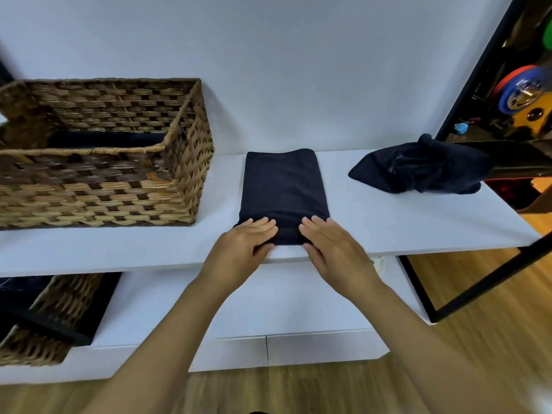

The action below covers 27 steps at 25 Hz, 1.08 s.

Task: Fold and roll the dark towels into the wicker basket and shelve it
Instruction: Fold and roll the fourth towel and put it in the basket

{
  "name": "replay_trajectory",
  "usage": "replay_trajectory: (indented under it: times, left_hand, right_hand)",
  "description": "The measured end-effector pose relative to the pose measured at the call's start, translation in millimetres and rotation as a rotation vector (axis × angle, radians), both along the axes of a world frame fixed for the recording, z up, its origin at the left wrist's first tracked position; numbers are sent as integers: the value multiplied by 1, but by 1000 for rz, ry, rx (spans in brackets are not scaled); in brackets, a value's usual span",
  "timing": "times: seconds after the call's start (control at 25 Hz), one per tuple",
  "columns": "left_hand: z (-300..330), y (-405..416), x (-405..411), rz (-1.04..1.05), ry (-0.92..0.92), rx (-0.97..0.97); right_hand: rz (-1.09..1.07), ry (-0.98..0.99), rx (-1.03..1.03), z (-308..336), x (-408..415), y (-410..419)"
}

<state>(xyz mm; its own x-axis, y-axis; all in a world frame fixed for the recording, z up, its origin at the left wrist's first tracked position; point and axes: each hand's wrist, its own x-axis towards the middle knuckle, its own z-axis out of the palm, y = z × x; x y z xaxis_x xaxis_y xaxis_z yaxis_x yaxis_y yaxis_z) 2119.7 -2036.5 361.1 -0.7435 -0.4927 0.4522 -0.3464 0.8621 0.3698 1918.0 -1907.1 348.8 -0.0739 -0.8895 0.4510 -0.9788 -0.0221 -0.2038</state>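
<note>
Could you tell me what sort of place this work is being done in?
Probably a staged storage corner in a workshop or lab, not a lived-in home: a white shelf against a blank white backdrop, a wood-look floor, and coloured spools and gear beyond the black frame.

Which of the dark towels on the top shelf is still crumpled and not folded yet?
The crumpled towel at the shelf's right end, untouched. The folded towel lies flat in the middle, under the left hand and right hand.
</note>
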Motion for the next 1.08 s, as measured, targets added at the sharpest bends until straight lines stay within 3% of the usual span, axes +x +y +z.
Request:
replay_trajectory:
  times: [0.12,0.4,0.68,0.8,0.96,1.04,1.08]
  left_hand:
    - [3,-12,11,38,-41,96]
    - [11,15,7,220,-110,-123]
    - [50,2,-31,482,-587,6]
    - [50,3,-37,548,-487,-22]
    - [23,18,-45,249,-78,-297]
    - [7,32,-43,161,59,-278]
    - [3,34,-41,142,77,-230]
  right_hand:
    - [-94,-205,53,11,-5,3]
    - [-186,-68,176,24,-5,2]
    - [-314,-156,447,54,-10,-21]
    - [-346,-190,411,55,-7,-28]
    - [-381,181,218,56,-1,-34]
    - [-223,209,23,56,10,-33]
    - [-60,117,-14,49,19,-33]
